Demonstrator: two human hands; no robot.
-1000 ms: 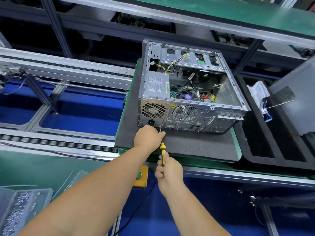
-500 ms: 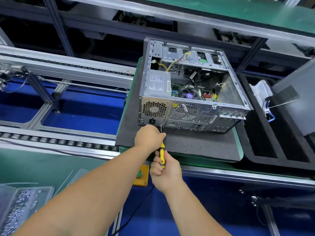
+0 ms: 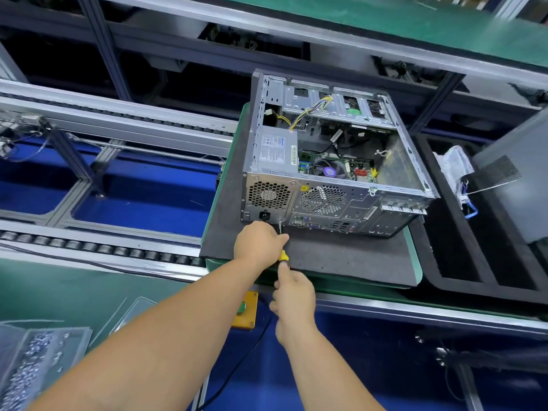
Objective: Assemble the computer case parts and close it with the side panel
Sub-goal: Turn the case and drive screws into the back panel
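Note:
An open grey computer case (image 3: pixel 332 203) lies on its side on a dark foam pad (image 3: pixel 341 256), its back panel facing me and its inside showing. A yellow-handled screwdriver (image 3: pixel 283 256) has its metal tip at the bottom of the power supply's back plate. My right hand (image 3: pixel 292 295) grips the handle from below. My left hand (image 3: pixel 259 240) is closed around the shaft near the tip. A grey side panel (image 3: pixel 510 179) with a mesh vent leans at the far right.
A black foam tray (image 3: pixel 462 262) right of the pad holds a plastic bag with blue cables (image 3: pixel 456 170). A clear bin of screws (image 3: pixel 32 360) sits at the lower left. A yellow button box (image 3: pixel 246 310) hangs under the table edge. Roller conveyor rails run on the left.
My right hand has shifted its grip around the screwdriver handle, fingers re-placed. The left hand and the tip stay at the same screw spot. The view has drifted slightly.

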